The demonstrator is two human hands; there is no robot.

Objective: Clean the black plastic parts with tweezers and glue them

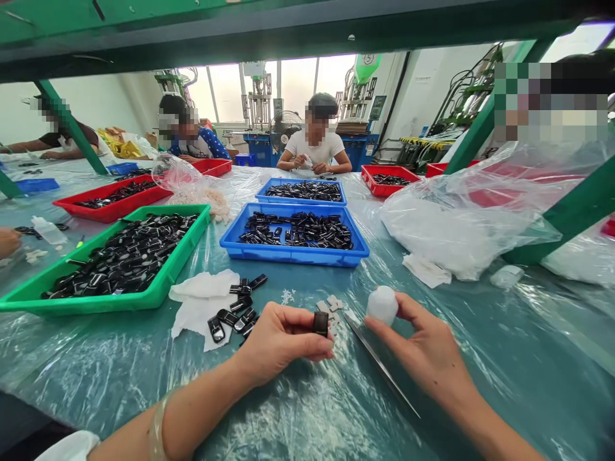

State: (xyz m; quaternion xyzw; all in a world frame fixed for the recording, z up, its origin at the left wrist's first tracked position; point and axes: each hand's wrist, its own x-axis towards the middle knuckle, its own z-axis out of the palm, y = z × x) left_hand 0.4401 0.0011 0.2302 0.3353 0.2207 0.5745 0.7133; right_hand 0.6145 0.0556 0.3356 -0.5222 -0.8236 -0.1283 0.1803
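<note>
The left hand (283,339), lower centre of the frame, pinches a small black part (320,324) between thumb and fingertips. The right hand (425,346), lower right, is partly curled, thumb and fingers gripping a rounded white wad (382,305). Between the hands lie tweezers (382,365). Just left of the left hand, loose black parts (240,306) lie on and beside a white cloth (204,298). Beyond, at centre, sits a blue tray (294,255) of black parts; a green tray (158,296) holds more, at left.

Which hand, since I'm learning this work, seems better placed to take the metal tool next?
Probably the right hand: the metal tool lies nearer it than the left hand. Both hold something, though: a white rounded piece in the right, a black part in the left.
</note>
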